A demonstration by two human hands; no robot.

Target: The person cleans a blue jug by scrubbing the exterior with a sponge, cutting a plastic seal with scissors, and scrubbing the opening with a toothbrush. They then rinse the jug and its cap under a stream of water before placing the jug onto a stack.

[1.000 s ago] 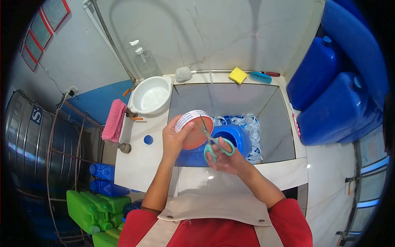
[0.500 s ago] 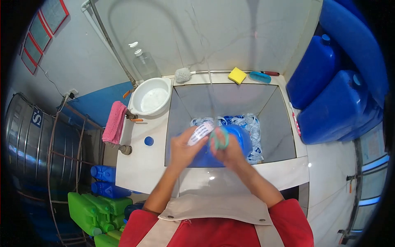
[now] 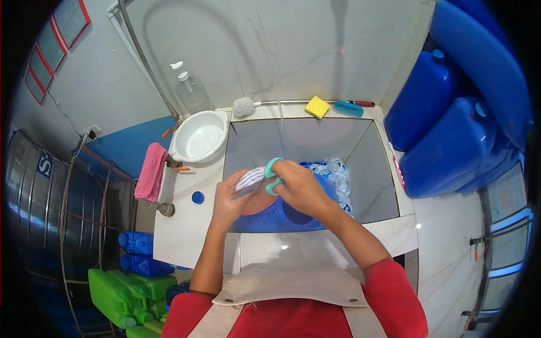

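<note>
My left hand (image 3: pixel 224 203) is closed around a small bundle of white printed strips (image 3: pixel 249 179) with dark lettering. In my right hand (image 3: pixel 304 188) is a pair of scissors (image 3: pixel 274 167) with teal handles, and its blurred blades point left across the lower side of the bundle. Both hands are over the sink (image 3: pixel 369 194). Beneath them lies a blue plastic container (image 3: pixel 265 223) with a reddish part inside, largely covered by the hands. More white-and-blue printed strips (image 3: pixel 340 180) lie loose in the sink behind and right of the container.
Left of the sink are a white basin (image 3: pixel 224 127), a blue cap (image 3: pixel 198 197) and a pink towel (image 3: pixel 150 172) hung over the tap. A yellow sponge (image 3: pixel 317 107) and a blue brush (image 3: pixel 348 109) rest on the back ledge. Large blue jugs (image 3: pixel 445 152) stand on the right.
The scissors have turned in my right hand, so the blades now point left at the bundle. My left hand has moved slightly left and down, and the view has shifted a little.
</note>
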